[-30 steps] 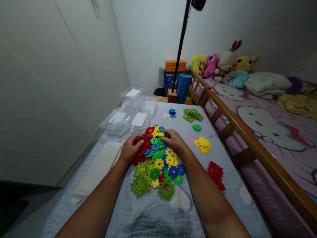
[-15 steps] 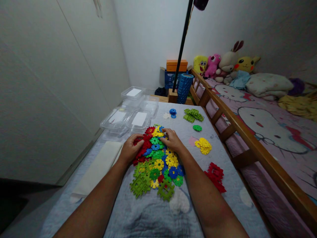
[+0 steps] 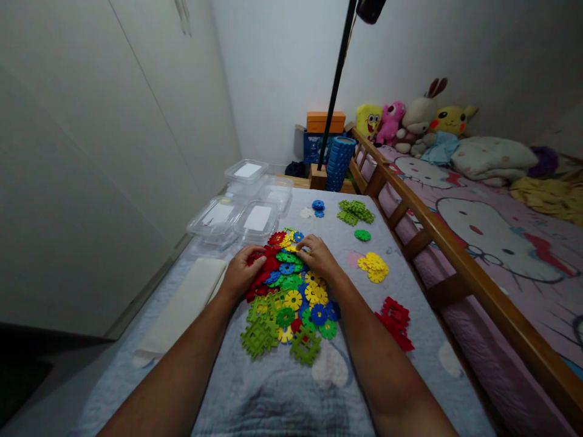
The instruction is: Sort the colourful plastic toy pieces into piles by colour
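Observation:
A heap of plastic interlocking pieces lies before me: red square pieces [image 3: 269,262], olive-green square pieces [image 3: 259,335], and yellow, blue and green notched discs [image 3: 285,317]. On the heap's left side my left hand [image 3: 243,270] rests against the red pieces, thumb apart from the fingers. My right hand [image 3: 317,258] is at the heap's upper right, thumb and fingertips closing on the edge of a yellow notched disc [image 3: 291,248]. The fingers partly hide that disc.
Sorted to the right are blue discs [image 3: 318,206], olive-green squares [image 3: 355,212], a green disc [image 3: 362,235], yellow discs [image 3: 374,267] and red squares [image 3: 394,321]. Clear lidded boxes [image 3: 257,220] stand back left, a folded cloth [image 3: 182,309] nearer. A wooden bed rail [image 3: 437,255] borders the right.
My right fingertips have shifted slightly left and nearer, from beside a blue disc to the yellow disc. The left hand stays almost where it was.

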Available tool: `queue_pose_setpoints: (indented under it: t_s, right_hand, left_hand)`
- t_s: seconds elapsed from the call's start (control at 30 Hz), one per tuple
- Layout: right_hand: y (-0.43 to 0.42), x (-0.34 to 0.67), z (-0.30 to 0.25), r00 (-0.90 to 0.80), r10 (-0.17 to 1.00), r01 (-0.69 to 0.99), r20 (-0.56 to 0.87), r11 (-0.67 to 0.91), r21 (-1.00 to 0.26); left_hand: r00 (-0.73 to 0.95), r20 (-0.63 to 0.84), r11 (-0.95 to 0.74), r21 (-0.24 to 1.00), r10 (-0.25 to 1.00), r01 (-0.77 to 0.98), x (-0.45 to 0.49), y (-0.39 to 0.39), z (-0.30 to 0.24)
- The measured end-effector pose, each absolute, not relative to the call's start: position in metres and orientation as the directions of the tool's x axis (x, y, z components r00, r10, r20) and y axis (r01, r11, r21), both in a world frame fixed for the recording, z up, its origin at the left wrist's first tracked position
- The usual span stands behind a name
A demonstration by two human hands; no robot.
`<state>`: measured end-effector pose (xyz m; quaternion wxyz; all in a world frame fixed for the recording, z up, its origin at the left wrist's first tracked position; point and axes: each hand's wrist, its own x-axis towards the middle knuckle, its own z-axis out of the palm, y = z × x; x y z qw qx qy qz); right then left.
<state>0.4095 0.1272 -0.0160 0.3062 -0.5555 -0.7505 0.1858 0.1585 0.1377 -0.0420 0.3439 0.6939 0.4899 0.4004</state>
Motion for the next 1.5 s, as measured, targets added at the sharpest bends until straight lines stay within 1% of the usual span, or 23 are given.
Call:
queue_pose_setpoints:
  t_s: [0.07,0.2,0.27,0.4,0.5,0.6,0.67,0.77,0.87,1.03,1.27,1.37,1.43,1.5]
  right_hand:
    - [0.126,0.409,-0.012,-0.171,0.943,0.706,0.284,0.318,-0.633]
    - [0.121,0.418,0.004,-0.071,0.938,0.69,0.338,0.291,-0.663]
    - [0.116,0.432,0.016,-0.033,0.95,0.675,0.309,0.25,-0.694]
    - [0.096,0.485,0.035,0.005,0.988,0.668,0.155,0.112,-0.736]
    - [0.078,0.533,0.033,0.147,0.986,0.688,0.079,-0.044,-0.724]
    - [0.063,0.57,0.019,0.283,0.958,0.662,0.058,-0.151,-0.734]
    - [0.057,0.583,0.009,0.342,0.937,0.652,0.071,-0.182,-0.736]
    - [0.053,0.585,0.0,0.384,0.919,0.658,0.092,-0.202,-0.726]
    - [0.053,0.578,-0.002,0.391,0.916,0.688,0.092,-0.225,-0.69]
    - [0.054,0.57,0.001,0.4,0.91,0.783,0.11,-0.277,-0.556]
    - [0.052,0.564,0.024,0.39,0.893,0.834,0.224,-0.24,-0.496]
    - [0.055,0.544,0.037,0.34,0.907,0.853,0.246,-0.187,-0.488]
    - [0.06,0.52,0.039,0.253,0.935,0.869,0.249,-0.107,-0.482]
    - [0.067,0.49,0.032,0.128,0.963,0.876,0.236,0.002,-0.482]
  left_hand:
    - [0.2,0.212,-0.277,0.873,0.957,0.401,0.159,0.137,-0.042]
    - [0.193,0.211,-0.273,0.875,0.958,0.401,0.16,0.136,-0.038]
    - [0.189,0.221,-0.281,0.873,0.957,0.399,0.161,0.135,-0.036]
    - [0.194,0.219,-0.281,0.872,0.956,0.401,0.161,0.135,-0.033]
    - [0.196,0.204,-0.268,0.877,0.959,0.399,0.161,0.136,-0.035]
    - [0.196,0.196,-0.26,0.881,0.961,0.395,0.16,0.137,-0.039]
    - [0.197,0.194,-0.259,0.88,0.961,0.399,0.159,0.137,-0.04]
    - [0.201,0.184,-0.252,0.879,0.962,0.404,0.159,0.137,-0.04]
    - [0.206,0.181,-0.252,0.88,0.962,0.403,0.159,0.136,-0.039]
    - [0.196,0.177,-0.243,0.883,0.965,0.401,0.16,0.136,-0.038]
    - [0.195,0.192,-0.256,0.885,0.962,0.389,0.16,0.136,-0.038]
    - [0.199,0.193,-0.259,0.88,0.961,0.397,0.16,0.136,-0.038]
    - [0.2,0.189,-0.256,0.881,0.961,0.397,0.16,0.136,-0.039]
    - [0.2,0.186,-0.252,0.885,0.962,0.392,0.16,0.136,-0.039]
